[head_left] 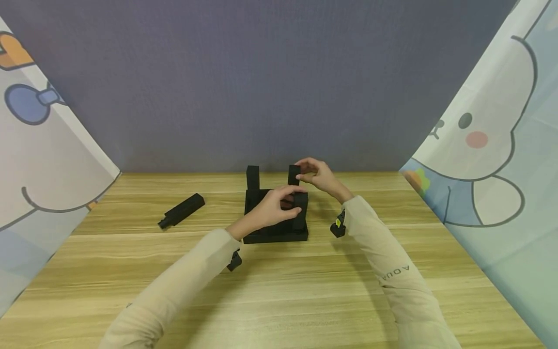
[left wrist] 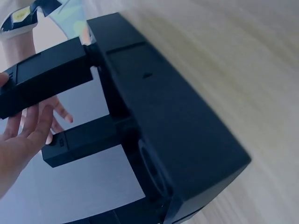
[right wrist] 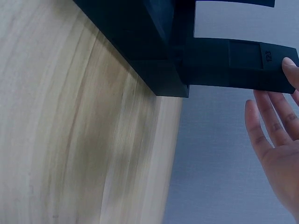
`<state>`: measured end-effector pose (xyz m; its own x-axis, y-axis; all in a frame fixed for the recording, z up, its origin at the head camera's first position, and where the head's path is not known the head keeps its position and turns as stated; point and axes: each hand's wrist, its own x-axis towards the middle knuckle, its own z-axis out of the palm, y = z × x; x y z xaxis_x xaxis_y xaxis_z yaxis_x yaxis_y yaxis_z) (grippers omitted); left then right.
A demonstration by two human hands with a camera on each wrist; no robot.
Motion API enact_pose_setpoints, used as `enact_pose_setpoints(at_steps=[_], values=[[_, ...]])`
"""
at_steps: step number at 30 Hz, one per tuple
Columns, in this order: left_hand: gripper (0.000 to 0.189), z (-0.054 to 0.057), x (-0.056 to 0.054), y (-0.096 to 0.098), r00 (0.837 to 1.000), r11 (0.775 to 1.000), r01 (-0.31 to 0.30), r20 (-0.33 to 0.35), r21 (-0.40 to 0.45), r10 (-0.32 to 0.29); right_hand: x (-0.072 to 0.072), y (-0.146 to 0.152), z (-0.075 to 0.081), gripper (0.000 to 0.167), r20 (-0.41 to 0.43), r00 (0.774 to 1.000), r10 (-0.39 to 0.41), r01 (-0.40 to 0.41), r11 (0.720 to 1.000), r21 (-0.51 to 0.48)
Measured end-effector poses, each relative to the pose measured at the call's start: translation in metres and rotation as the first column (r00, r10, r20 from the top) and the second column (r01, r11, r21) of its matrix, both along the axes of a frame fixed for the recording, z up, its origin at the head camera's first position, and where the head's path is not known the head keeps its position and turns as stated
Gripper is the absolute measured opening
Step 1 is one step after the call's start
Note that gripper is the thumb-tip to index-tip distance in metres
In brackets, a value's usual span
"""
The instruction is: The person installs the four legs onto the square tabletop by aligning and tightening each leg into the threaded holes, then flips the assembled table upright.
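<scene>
Both hands are at a black frame that sits on the wooden desk (head_left: 279, 300), its flat base (head_left: 275, 238) down and three square black posts standing upright from it. The left hand (head_left: 271, 208) reaches across the base and pinches the upper end of the front right post (head_left: 301, 202), thumb on one side and fingers on the other. The right hand (head_left: 320, 176) pinches the top of the back right post (head_left: 294, 175) between thumb and fingertips, its remaining fingers loosely spread. The back left post (head_left: 253, 178) stands untouched. A loose black post (head_left: 184, 209) lies on the desk, well apart to the left of the base, its narrow stepped end pointing toward the near left. Behind the desk rises a plain grey panel (head_left: 261, 87), with cartoon-printed sheets on the left (head_left: 52, 150) and right (head_left: 497, 160)
</scene>
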<state>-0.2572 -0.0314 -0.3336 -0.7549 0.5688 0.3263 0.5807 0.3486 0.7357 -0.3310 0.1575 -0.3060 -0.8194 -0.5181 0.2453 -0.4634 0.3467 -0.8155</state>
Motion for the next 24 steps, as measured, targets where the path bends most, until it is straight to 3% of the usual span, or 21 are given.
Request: enact_pose_setpoints(at_steps=[4, 8, 14, 20, 24], values=[[0.045, 0.003, -0.001, -0.001, 0.999, 0.999, 0.026, 0.025, -0.02, -0.025, 0.0, 0.0, 0.0, 0.036, -0.003, 1.0, -0.004, 0.004, 1.0, 0.005], [0.045, 0.001, 0.001, 0.002, 1.0, 1.0, 0.0, 0.018, -0.01, 0.0, 0.001, 0.0, 0.0, 0.036, -0.005, 1.0, -0.012, 0.012, 1.0, 0.012], [0.047, -0.006, 0.009, 0.011, 0.992, 0.993, -0.11, -0.057, 0.046, 0.113, 0.001, 0.0, -0.001, 0.036, -0.019, 1.0, -0.015, 0.015, 1.0, 0.02], [0.051, -0.011, 0.016, 0.018, 0.963, 0.966, -0.235, -0.11, 0.103, 0.246, 0.002, 0.0, 0.0, 0.036, -0.02, 1.0, -0.016, 0.017, 1.0, 0.019], [0.048, -0.013, 0.018, 0.02, 0.951, 0.955, -0.269, -0.125, 0.122, 0.284, 0.002, 0.0, 0.001, 0.036, -0.008, 1.0, -0.013, 0.013, 1.0, 0.019]])
